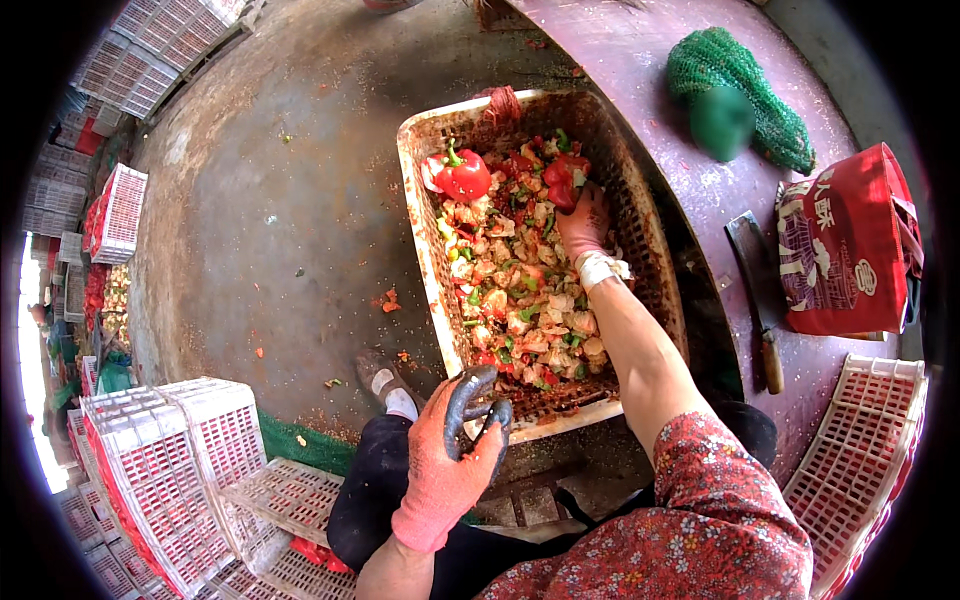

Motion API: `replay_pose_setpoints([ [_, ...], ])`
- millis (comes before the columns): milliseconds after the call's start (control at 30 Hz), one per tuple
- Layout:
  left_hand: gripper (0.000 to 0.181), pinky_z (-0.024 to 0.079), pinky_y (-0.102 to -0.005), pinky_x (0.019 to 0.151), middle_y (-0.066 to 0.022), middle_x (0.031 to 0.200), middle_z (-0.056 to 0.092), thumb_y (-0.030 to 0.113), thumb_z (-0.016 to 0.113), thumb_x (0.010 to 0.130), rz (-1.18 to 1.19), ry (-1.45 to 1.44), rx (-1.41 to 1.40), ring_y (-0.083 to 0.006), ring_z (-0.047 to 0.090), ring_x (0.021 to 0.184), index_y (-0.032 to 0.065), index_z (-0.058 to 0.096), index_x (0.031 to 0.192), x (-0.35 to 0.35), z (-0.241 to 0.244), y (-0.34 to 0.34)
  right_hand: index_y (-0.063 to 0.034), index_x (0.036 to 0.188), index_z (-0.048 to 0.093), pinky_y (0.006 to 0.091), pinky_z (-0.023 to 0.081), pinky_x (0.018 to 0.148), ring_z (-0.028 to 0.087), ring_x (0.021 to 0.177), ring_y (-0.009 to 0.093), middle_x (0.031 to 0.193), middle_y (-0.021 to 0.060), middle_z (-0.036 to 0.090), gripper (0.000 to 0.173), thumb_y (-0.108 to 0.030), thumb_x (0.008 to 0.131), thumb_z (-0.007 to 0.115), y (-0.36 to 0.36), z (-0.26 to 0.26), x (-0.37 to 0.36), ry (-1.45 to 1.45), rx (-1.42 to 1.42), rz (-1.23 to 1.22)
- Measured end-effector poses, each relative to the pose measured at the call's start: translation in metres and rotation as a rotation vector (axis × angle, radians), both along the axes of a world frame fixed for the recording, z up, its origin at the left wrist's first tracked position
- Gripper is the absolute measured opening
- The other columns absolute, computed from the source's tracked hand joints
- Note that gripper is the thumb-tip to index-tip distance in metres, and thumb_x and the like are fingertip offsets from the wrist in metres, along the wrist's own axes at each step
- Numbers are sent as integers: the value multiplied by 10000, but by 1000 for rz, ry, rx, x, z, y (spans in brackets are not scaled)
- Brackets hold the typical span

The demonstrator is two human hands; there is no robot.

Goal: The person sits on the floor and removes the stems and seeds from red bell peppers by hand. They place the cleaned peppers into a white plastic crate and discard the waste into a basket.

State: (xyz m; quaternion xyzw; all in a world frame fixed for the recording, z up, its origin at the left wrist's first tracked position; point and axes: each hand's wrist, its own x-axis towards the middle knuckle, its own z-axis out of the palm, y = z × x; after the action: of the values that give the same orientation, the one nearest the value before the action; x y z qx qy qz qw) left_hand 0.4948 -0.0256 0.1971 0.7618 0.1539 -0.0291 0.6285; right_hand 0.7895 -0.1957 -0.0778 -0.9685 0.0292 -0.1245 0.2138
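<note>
A white plastic crate (420,225), stained brown, stands before me, holding many cut pepper cores (525,300) with pale seeds and green stems. Inside its far right part, my right hand (585,221), in an orange glove with a white wrap at the wrist, grips a red bell pepper (562,184); its fingertips are partly hidden. Another red bell pepper (463,176) with a green stem lies at the far left of the crate. My left hand (457,446) is raised by the crate's near left corner, in an orange glove with dark-coated fingers. Its fingers curve apart around nothing visible.
On the purplish tabletop (720,202) at right lie a cleaver (757,300) with a wooden handle, a green mesh bag (720,60) and a red carrier bag (847,247) bearing writing. White crates (172,450) stand at lower left; another crate (859,450) is at lower right. Scraps dot the concrete floor (300,225).
</note>
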Motion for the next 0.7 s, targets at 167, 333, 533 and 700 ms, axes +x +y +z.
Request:
replay_pose_setpoints([
  [167, 375, 510, -284, 852, -102, 1109, 646, -35, 572, 866, -53, 53, -99, -141, 625, 999, 0, 576, 1239, 3, -5, -6, -19, 1248, 518, 451, 456, 969, 494, 1180, 370, 1338, 185, 463, 674, -265, 683, 791, -5, 8, 19, 83, -52, 66],
  [333, 314, 536, -275, 838, -83, 1109, 646, 21, 519, 945, 64, 173, -578, -151, 643, 984, 9, 573, 1254, 11, -19, -6, -2, 1204, 540, 377, 485, 963, 576, 1067, 355, 1237, 167, 516, 614, -221, 682, 779, -28, 17, 20, 38, 437, 116],
  [533, 571, 564, -445, 847, -149, 1226, 552, 401, 574, 958, 364, 119, -767, -255, 601, 1063, 72, 408, 1394, 27, -36, 6, 14, 939, 552, 365, 508, 862, 584, 1014, 319, 1129, 163, 535, 399, -44, 610, 770, 28, 164, -90, -87, 556, 728],
  [700, 604, 511, -455, 948, -68, 1308, 527, 402, 616, 929, 223, -147, -908, -234, 555, 1170, 143, 385, 1423, 34, -43, 21, 7, 994, 532, 378, 511, 864, 568, 1050, 342, 1173, 166, 513, 483, -9, 579, 778, 46, 252, -177, -63, 497, 1070],
])
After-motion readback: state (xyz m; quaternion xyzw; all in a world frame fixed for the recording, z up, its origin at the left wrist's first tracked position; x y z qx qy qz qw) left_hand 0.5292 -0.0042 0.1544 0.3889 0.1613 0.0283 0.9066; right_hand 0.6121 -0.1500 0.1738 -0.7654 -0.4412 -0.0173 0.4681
